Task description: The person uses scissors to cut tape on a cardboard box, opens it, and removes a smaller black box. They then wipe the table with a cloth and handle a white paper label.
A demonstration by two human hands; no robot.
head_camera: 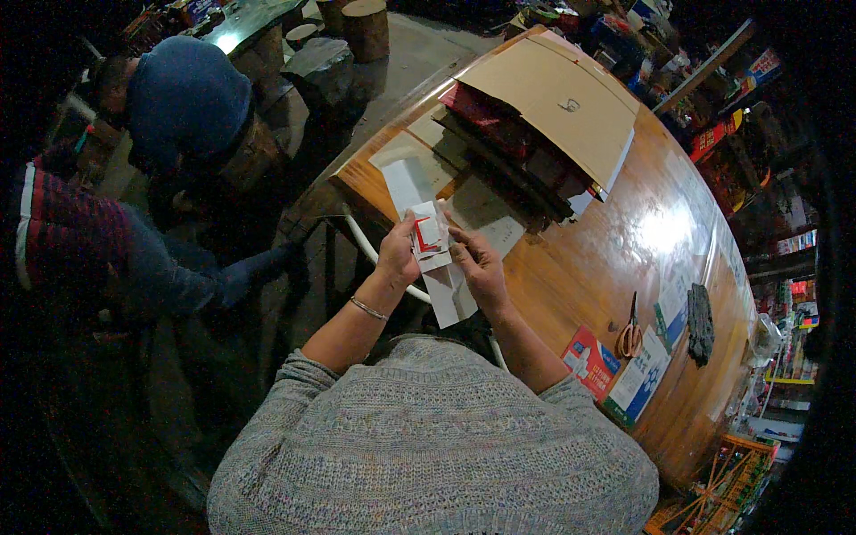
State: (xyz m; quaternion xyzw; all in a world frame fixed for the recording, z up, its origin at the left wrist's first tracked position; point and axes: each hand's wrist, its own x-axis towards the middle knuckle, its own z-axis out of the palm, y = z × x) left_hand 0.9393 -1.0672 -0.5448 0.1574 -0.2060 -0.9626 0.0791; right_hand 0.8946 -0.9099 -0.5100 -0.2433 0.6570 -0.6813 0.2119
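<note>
My left hand [400, 253] grips the left side of a small white paper square [429, 249] with a red angular mark on it. Beneath the square a long white paper strip [408, 182] slants from upper left to lower right, with a crease in its lower part. At the right side, my right hand [483, 269] has its fingers at the edge of these papers, thumb and forefinger close together. Part of that grip is hidden behind the paper. Both hands are held over the near edge of a wooden table [542, 281].
Large brown cardboard [562, 93] covers dark red folded pieces [515, 140] on the table. To the right are scissors [629, 334], printed leaflets [635, 374] and a dark grey cloth-like bundle [700, 326]. A person in a blue knit cap [190, 93] is at the left, beside log stools [365, 30].
</note>
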